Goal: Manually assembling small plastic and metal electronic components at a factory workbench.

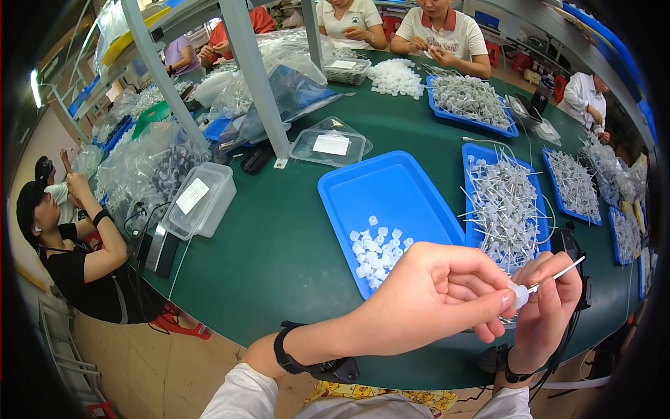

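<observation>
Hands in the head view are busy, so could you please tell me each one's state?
Left hand: closed, pinching a translucent white cap.
Right hand: closed, holding a thin metal rod.

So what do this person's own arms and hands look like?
The left hand and right hand are bare, ungloved. Each wrist wears a black strap with a dark, blocky unit. The whitish sleeves stop short of the straps.

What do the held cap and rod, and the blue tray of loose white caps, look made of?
Cap: probably soft plastic or silicone, satin; it's milky and translucent.
Rod: possibly metal, given its thin, straight, pale shaft; stiff plastic can't be excluded.
Blue tray: likely moulded plastic, smooth semi-gloss; even colour, rounded corners.
</observation>
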`<move>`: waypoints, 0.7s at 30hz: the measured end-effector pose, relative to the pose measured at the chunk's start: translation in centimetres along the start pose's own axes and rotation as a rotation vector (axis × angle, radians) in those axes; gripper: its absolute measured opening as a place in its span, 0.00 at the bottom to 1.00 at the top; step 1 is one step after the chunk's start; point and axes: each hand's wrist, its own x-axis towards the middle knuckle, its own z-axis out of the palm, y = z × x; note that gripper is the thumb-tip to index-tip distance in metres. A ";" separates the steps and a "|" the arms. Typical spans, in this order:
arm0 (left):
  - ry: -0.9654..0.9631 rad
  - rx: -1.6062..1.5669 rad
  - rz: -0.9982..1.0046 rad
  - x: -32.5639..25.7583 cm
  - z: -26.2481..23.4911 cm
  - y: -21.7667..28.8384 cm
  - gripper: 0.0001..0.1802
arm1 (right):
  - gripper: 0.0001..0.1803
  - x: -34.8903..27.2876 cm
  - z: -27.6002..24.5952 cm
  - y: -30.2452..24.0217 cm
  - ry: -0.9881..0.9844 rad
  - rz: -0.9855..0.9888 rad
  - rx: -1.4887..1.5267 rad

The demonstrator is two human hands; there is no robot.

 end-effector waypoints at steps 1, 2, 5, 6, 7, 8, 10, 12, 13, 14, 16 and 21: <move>0.001 0.000 0.000 0.0 -0.1 -0.1 0.10 | 0.10 0.0 0.0 0.0 -0.001 0.000 0.000; -0.011 -0.021 0.009 0.0 -0.2 -0.2 0.10 | 0.10 0.0 0.1 0.1 0.000 0.004 0.018; -0.024 -0.049 0.025 0.0 -0.2 -0.4 0.10 | 0.11 -0.1 0.3 0.2 0.004 0.016 0.057; -0.025 -0.054 0.031 0.1 -0.1 -0.5 0.10 | 0.11 -0.2 0.3 0.3 0.008 0.024 0.078; -0.026 -0.054 0.031 0.1 0.0 -0.6 0.10 | 0.11 -0.3 0.3 0.4 0.009 0.024 0.078; -0.030 -0.066 0.042 0.0 0.0 -0.6 0.09 | 0.12 -0.3 0.4 0.6 -0.002 0.018 0.135; -0.033 -0.078 0.054 -0.1 0.0 -0.5 0.09 | 0.12 -0.4 0.6 0.9 -0.013 0.013 0.192; -0.052 -0.059 0.047 -0.2 0.0 -0.4 0.08 | 0.14 -0.6 0.8 1.2 -0.029 -0.008 0.282; -0.051 -0.059 0.047 -0.2 0.0 -0.5 0.08 | 0.14 -0.6 0.8 1.2 -0.030 -0.007 0.283; -0.063 -0.068 0.066 -0.2 0.0 -0.6 0.08 | 0.14 -0.6 0.9 1.1 -0.042 -0.006 0.295; -0.073 -0.076 0.085 -0.3 0.1 -0.6 0.09 | 0.14 -0.8 0.9 1.0 -0.057 -0.005 0.309; -0.101 -0.096 0.066 0.0 0.3 -0.8 0.09 | 0.15 -0.8 0.8 1.0 -0.010 -0.034 0.307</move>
